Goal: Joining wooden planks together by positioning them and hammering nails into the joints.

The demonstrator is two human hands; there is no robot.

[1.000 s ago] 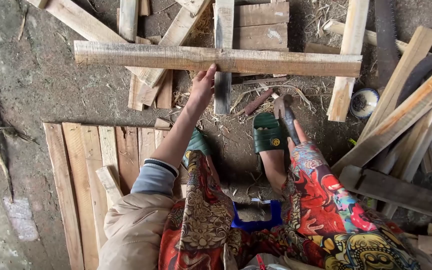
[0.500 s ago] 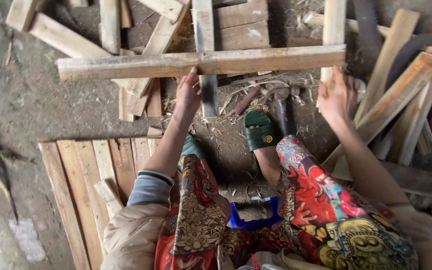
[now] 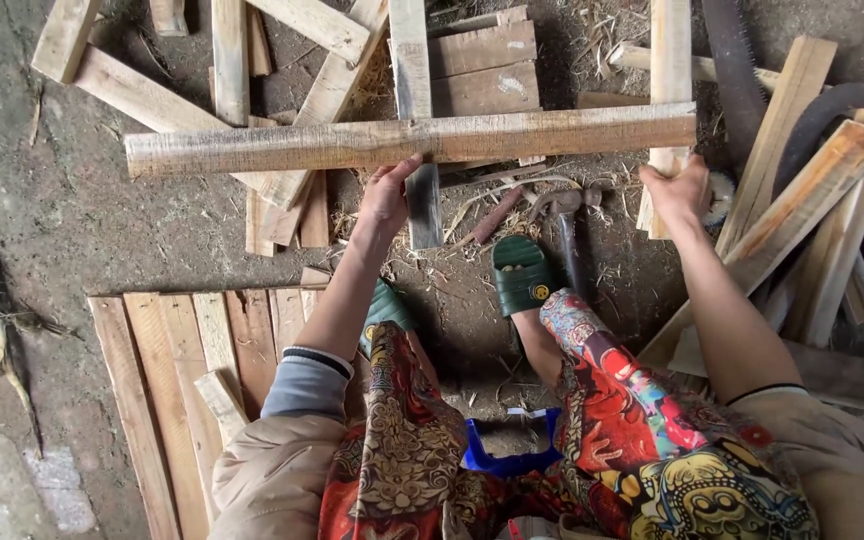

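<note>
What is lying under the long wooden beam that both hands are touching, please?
Under the long wooden beam lie crossed planks, one upright plank by the right hand, and dirt floor. The left hand touches its edge. Where they cross is covered.

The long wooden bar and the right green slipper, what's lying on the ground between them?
In the head view, a hammer and a reddish stick lie on straw-littered dirt between the bar and the slipper.

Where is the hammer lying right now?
In the head view, the hammer lies on the dirt floor right of centre, just beyond the green slipper, below the long wooden batten and between the left hand and right hand.
</note>
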